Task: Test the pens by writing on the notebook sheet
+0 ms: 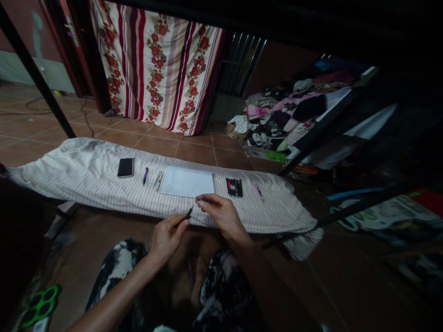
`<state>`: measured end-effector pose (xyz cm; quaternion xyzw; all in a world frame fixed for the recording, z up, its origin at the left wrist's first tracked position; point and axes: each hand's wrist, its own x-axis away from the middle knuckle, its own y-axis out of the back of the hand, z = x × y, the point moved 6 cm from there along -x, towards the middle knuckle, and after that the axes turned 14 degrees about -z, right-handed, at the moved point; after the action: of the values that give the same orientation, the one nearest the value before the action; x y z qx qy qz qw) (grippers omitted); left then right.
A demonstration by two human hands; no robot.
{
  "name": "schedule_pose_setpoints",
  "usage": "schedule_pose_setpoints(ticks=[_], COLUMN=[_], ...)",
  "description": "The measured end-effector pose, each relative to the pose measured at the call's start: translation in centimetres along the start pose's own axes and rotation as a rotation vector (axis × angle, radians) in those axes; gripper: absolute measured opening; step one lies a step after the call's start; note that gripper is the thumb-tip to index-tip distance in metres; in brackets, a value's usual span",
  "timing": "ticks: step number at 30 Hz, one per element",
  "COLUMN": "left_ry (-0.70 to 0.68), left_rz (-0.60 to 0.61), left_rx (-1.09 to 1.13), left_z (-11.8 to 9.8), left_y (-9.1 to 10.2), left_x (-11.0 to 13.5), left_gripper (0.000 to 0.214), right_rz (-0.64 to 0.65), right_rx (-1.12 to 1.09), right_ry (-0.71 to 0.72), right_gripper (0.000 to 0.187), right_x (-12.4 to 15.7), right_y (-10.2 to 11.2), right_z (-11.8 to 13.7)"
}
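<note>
My left hand (167, 236) is closed in a pinch on a black pen (188, 213), whose dark tip points up and to the right. Just right of it, the thumb and fingers of my right hand (223, 216) are pressed together around something small and shiny, too small to name. The two hands are apart, held over the near edge of a striped cloth (138, 203). Beyond them lies a spiral notebook (188, 180) with a white page. Several pens (234, 187) lie side by side to its right.
On the cloth also lie a pink and white pen (259, 192), a purple pen (145, 176), light-coloured pens (158, 180) and a black phone-like rectangle (125, 167). Behind are a floral curtain (162, 69) and a heap of clothes (280, 113). A dark bar (332, 216) slants at right.
</note>
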<state>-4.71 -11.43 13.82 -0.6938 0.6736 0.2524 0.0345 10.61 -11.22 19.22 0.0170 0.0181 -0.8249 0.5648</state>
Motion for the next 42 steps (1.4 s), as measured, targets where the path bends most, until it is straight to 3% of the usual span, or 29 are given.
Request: schedule_pose_setpoints(ticks=[9, 17, 42], left_ry=[-0.114, -0.136, -0.184], left_rz=[-0.01, 0.03, 0.005], left_rx=[-0.034, -0.056, -0.014], left_z=[-2.2, -3.7, -5.6], left_y=[1.0, 1.4, 2.3], left_x=[1.0, 1.7, 2.2], left_gripper=[0.024, 0.028, 0.022], right_rz=[0.029, 0.068, 0.116], right_rx=[-0.039, -0.012, 0.099], right_ry=[-0.013, -0.008, 0.059], right_gripper=[0.022, 0.024, 0.019], right_x=[1.9, 2.9, 4.9], right_y=[0.3, 0.4, 0.1], right_z=[1.1, 1.6, 3.1])
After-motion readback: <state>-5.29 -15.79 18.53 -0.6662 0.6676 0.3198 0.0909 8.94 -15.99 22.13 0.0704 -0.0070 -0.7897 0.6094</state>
